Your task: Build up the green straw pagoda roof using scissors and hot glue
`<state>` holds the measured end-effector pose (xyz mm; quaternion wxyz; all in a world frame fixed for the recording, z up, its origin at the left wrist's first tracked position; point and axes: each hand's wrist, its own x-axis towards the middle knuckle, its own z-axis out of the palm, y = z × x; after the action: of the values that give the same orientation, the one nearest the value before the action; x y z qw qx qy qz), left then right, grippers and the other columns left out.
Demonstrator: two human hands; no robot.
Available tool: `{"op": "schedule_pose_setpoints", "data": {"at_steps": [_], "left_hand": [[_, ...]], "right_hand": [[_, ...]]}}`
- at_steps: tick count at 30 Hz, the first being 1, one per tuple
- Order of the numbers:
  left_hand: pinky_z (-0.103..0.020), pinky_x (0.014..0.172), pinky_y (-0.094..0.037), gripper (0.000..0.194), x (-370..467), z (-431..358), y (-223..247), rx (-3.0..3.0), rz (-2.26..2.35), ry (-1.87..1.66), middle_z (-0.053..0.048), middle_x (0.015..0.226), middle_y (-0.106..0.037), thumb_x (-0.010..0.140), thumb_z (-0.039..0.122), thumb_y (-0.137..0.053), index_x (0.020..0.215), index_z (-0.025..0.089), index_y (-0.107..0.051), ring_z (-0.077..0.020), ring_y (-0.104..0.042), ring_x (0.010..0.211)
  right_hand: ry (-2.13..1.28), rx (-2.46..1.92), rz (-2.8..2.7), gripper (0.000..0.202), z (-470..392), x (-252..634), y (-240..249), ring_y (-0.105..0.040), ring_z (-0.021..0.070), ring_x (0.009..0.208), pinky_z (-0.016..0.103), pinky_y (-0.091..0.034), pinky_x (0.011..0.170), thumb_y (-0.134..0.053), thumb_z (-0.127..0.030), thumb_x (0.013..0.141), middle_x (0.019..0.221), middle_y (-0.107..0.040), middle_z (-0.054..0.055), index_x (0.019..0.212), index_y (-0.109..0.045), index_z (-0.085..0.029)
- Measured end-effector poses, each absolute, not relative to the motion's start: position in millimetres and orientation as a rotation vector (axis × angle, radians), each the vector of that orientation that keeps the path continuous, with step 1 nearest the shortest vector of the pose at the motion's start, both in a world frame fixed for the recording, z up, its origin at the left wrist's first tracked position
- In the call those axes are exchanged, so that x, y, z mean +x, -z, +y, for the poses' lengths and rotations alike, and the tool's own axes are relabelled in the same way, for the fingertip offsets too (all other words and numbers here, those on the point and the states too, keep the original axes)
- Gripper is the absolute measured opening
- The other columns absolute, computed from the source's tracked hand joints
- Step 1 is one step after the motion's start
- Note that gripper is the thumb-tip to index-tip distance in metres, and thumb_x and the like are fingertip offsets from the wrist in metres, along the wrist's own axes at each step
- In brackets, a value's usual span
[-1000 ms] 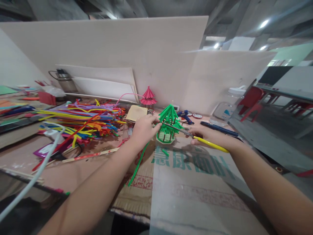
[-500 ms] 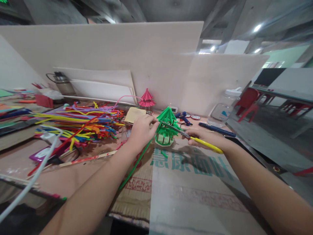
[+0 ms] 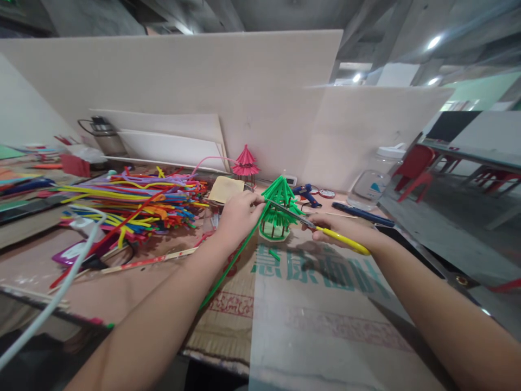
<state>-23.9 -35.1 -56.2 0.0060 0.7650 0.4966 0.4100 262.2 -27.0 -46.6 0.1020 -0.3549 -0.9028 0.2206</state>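
Green pipe cleaner hangs from the left hand, its upper end pinched narrowly between thumb and forefinger beside a green model pavilion and its length slanting down toward the near left, over brown cardboard. The right hand is closed around yellow-handled scissors, whose blades point left, crossing in front of the pavilion's roofs, with the tips close to the left fingertips. Whether the blades touch the stem is too small to tell. The pavilion stands upright on the counter, its two tiers of green roofing set above dark posts and a pale base. Just near of that base, a short green offcut lies by teal lettering. Beyond and slightly left stands a smaller pink pavilion; to its near left rests a cream square block. A large heap of multicoloured pipe cleaners spreads farther left. On the far right are a blue glue gun and a clear plastic jug with a white lid.
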Motion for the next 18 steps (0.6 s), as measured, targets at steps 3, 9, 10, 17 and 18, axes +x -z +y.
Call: {"op": "schedule_pose_setpoints", "data": {"at_steps": [3,9,10,17,18], "left_hand": [[-0.034,0.081,-0.049,0.012,-23.4,-36.3,54.2,2.403,1.561,-1.269,-0.004,0.091,-0.073,0.088,0.023,-0.059,0.088,0.021,-0.070,-0.0218,-0.067,0.088],[-0.032,0.080,-0.048,0.012,-23.8,-36.5,54.5,2.413,1.562,-1.277,-0.003,0.088,-0.072,0.088,0.024,-0.059,0.087,0.020,-0.070,-0.0207,-0.066,0.086],[-0.032,0.080,-0.048,0.012,-23.8,-36.3,54.7,2.416,1.558,-1.278,-0.003,0.089,-0.072,0.088,0.024,-0.059,0.087,0.020,-0.070,-0.0206,-0.066,0.086],[-0.031,0.080,-0.047,0.011,-23.4,-35.5,54.8,2.422,1.550,-1.278,-0.003,0.088,-0.072,0.087,0.023,-0.059,0.086,0.019,-0.070,-0.0203,-0.066,0.086],[-0.032,0.081,-0.047,0.011,-23.3,-35.6,54.5,2.423,1.553,-1.276,-0.003,0.088,-0.072,0.087,0.023,-0.059,0.086,0.019,-0.070,-0.0205,-0.066,0.087]], "right_hand": [[-0.635,-1.044,-2.670,0.043,-24.8,262.0,48.9,-0.062,0.0246,0.093,0.035,-0.047,0.080,-0.050,-0.059,0.092,0.104,-0.067,0.007,0.111,-0.062,-0.022],[-0.652,-1.116,-2.631,0.044,-27.0,261.4,47.6,-0.062,0.0234,0.090,0.032,-0.046,0.073,-0.053,-0.059,0.090,0.103,-0.068,0.006,0.110,-0.064,-0.021],[-0.655,-1.128,-2.628,0.044,-28.6,260.8,46.2,-0.062,0.0224,0.088,0.031,-0.045,0.072,-0.052,-0.059,0.091,0.102,-0.068,0.006,0.108,-0.065,-0.020],[-0.749,-1.173,-2.560,0.049,-38.9,257.9,42.1,-0.057,0.0149,0.067,0.027,-0.042,0.061,-0.048,-0.059,0.094,0.090,-0.066,0.004,0.120,-0.062,-0.021],[-0.762,-1.180,-2.549,0.049,-39.1,258.1,42.6,-0.055,0.0135,0.062,0.027,-0.041,0.059,-0.048,-0.059,0.093,0.087,-0.065,0.003,0.120,-0.062,-0.021]]}}
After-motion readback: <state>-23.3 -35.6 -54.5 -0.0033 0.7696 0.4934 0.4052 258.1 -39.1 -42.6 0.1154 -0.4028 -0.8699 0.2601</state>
